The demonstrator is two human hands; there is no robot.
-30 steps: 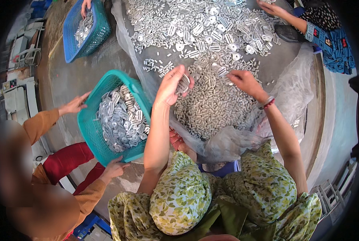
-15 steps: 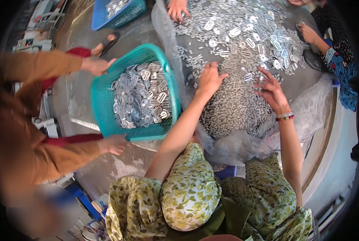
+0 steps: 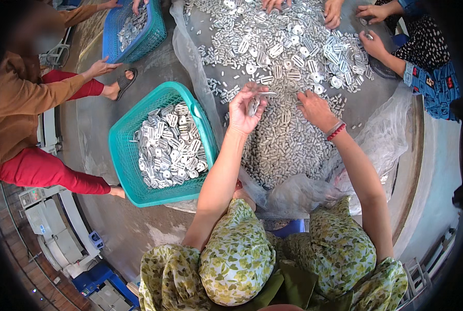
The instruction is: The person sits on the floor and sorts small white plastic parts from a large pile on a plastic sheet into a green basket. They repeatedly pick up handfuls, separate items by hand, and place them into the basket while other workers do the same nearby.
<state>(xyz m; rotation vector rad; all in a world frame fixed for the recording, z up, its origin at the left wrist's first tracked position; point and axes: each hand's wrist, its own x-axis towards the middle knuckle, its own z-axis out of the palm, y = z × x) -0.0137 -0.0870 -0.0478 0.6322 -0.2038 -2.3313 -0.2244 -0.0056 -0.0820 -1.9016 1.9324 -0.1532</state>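
Note:
My left hand (image 3: 246, 110), palm turned up, holds a few flat shiny metal pieces (image 3: 253, 107) above a heap of small grey pellets (image 3: 286, 150). One of those pieces shows edge-on between thumb and fingers. My right hand (image 3: 318, 110) reaches down at the heap, its fingers bent together at the surface; what lies between the fingertips is too small to make out. Slotted oval pieces (image 3: 276, 50) and round discs with a centre hole (image 3: 336, 82) lie mixed among the pellets. To the left stands a teal basket (image 3: 118, 150) holding many similar metal pieces.
Clear plastic sheeting (image 3: 190, 57) edges the heap. At the upper left a person in brown holds a blue and teal basket (image 3: 147, 39). Other people's hands (image 3: 374, 45) work at the heap's far and right sides. Machines (image 3: 53, 228) stand at the lower left.
My left hand has lifted from the pellets and turned up with metal pieces in it. My right hand has moved left and down to the heap. The person in brown has released the teal basket.

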